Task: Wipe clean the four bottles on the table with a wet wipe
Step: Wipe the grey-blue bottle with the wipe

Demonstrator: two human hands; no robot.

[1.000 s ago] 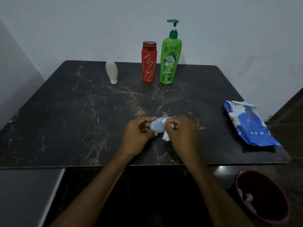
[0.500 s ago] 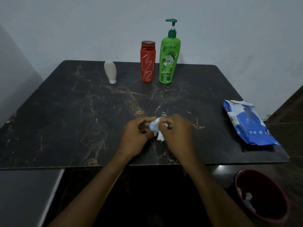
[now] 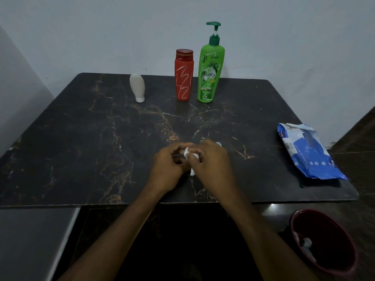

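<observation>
One wipe (image 3: 189,156) pinched in R hand (image 3: 211,163), right beside L hand (image 3: 168,169).

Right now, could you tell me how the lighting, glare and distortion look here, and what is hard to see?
Head view: dim light, soft shadow beside the wipe pack; glare patch below the table edge near the red bin; wide-angle splays the table's sides; the green bottle shows a sharp label; small bottle and wet wipe mostly hidden in the grip of left hand and right hand.

Over the table (image 3: 81,142), the right hand (image 3: 212,162) grips a wet wipe (image 3: 191,157) against the curled left hand (image 3: 169,166), a green bottle (image 3: 210,78) upright behind.
</observation>
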